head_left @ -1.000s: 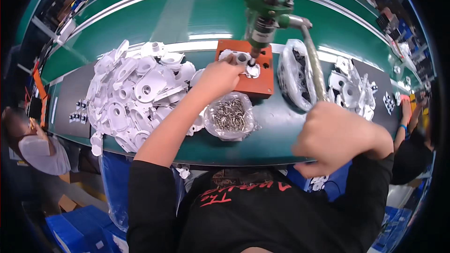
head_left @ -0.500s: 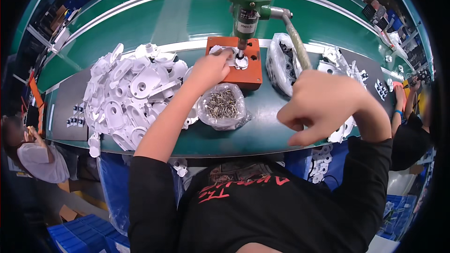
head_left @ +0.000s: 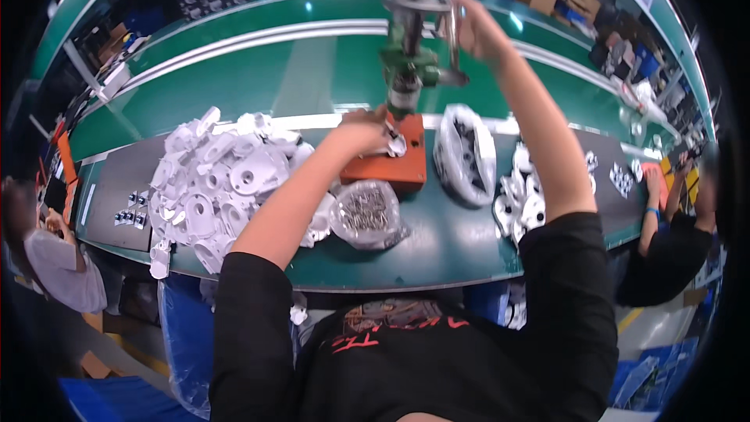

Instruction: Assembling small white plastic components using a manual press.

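My left hand [head_left: 361, 134] has its fingers closed on a white plastic part [head_left: 397, 146], which rests on the orange base block [head_left: 383, 176] under a green hand press [head_left: 405, 78]. The fingertips are partly hidden beside the press ram. Up high on the right, my right hand [head_left: 478, 30] is wrapped round the lever [head_left: 453, 43] of the press, which stands upright with a red knob at its top. That hand is somewhat blurred. A clear bag of small metal screws or pins [head_left: 366, 211] sits just in front of the base.
A big heap of white plastic parts [head_left: 226, 180] lies left. Right of the press stand a plastic bag of dark parts [head_left: 466, 152] and more white parts [head_left: 516, 203]. A green conveyor [head_left: 234, 78] runs behind. Other people work at both sides.
My right hand has swung the press lever from low at the near right up to a raised position. My left hand stays at the white part; the view has tilted upward.
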A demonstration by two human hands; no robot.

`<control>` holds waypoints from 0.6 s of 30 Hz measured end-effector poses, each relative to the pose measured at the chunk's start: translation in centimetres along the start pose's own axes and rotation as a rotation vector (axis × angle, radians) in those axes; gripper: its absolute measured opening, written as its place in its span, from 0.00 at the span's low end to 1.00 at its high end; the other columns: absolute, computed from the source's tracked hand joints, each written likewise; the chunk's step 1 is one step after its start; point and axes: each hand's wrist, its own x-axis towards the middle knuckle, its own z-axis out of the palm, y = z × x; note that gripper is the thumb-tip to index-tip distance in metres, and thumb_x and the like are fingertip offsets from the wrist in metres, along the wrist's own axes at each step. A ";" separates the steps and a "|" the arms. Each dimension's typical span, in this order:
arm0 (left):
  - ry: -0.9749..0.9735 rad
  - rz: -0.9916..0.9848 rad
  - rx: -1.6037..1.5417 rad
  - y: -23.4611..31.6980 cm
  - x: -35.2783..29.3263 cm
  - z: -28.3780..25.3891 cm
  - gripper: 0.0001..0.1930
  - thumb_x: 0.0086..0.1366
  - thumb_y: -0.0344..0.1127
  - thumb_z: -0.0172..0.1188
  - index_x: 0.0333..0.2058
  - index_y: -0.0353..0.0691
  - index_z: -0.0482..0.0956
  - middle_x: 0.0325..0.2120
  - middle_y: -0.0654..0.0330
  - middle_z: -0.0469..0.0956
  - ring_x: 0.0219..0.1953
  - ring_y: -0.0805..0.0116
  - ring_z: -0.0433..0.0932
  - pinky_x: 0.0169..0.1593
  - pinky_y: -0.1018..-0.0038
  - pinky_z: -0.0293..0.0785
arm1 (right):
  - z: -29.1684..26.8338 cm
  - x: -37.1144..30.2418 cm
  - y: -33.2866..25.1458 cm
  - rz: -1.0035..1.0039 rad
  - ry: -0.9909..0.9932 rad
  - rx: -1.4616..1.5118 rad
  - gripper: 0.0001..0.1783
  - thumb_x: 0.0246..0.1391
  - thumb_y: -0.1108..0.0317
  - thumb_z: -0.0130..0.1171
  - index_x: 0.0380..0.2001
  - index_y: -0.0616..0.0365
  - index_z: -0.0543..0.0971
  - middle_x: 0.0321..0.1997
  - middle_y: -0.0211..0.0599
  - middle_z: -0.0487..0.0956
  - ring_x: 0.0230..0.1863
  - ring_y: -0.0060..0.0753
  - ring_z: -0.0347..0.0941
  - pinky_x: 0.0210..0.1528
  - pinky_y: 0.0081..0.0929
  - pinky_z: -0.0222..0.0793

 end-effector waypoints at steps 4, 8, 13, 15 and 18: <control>0.008 -0.064 0.036 1.0 0.0 -2.9 0.26 0.55 0.50 0.50 0.49 0.42 0.61 0.42 0.52 0.75 0.49 0.52 0.70 0.51 0.59 0.63 | 1.5 -2.5 1.0 0.037 0.165 -0.055 0.32 0.53 0.56 0.50 0.58 0.57 0.56 0.42 0.38 0.71 0.37 0.31 0.70 0.38 0.30 0.68; -0.085 -0.104 0.054 0.5 -1.1 -3.5 0.27 0.56 0.52 0.47 0.49 0.41 0.61 0.39 0.51 0.76 0.44 0.52 0.74 0.48 0.57 0.66 | 0.7 -6.1 -1.3 -0.041 0.255 -0.399 0.32 0.53 0.61 0.49 0.59 0.58 0.55 0.48 0.37 0.71 0.45 0.27 0.69 0.48 0.26 0.62; -0.028 -0.068 -0.136 0.0 -3.1 -2.0 0.31 0.58 0.49 0.46 0.47 0.23 0.62 0.40 0.36 0.72 0.40 0.45 0.74 0.45 0.60 0.70 | 1.2 -11.1 -8.4 -0.622 0.160 -0.514 0.22 0.53 0.66 0.47 0.51 0.61 0.68 0.49 0.39 0.72 0.48 0.27 0.67 0.49 0.21 0.61; -0.052 -0.104 -0.260 1.1 -2.9 -2.3 0.31 0.56 0.48 0.46 0.48 0.23 0.61 0.41 0.35 0.71 0.42 0.45 0.74 0.46 0.61 0.70 | 2.5 -15.4 -11.3 -0.700 0.142 -0.526 0.21 0.53 0.67 0.47 0.51 0.63 0.69 0.49 0.40 0.72 0.48 0.27 0.67 0.49 0.21 0.61; 0.026 -0.170 -0.321 1.5 -2.8 -2.1 0.31 0.53 0.48 0.48 0.48 0.25 0.61 0.41 0.36 0.71 0.42 0.45 0.74 0.47 0.61 0.69 | 4.6 -19.9 -14.0 -0.897 0.397 -0.706 0.20 0.52 0.65 0.45 0.47 0.63 0.71 0.42 0.46 0.74 0.43 0.37 0.69 0.48 0.31 0.61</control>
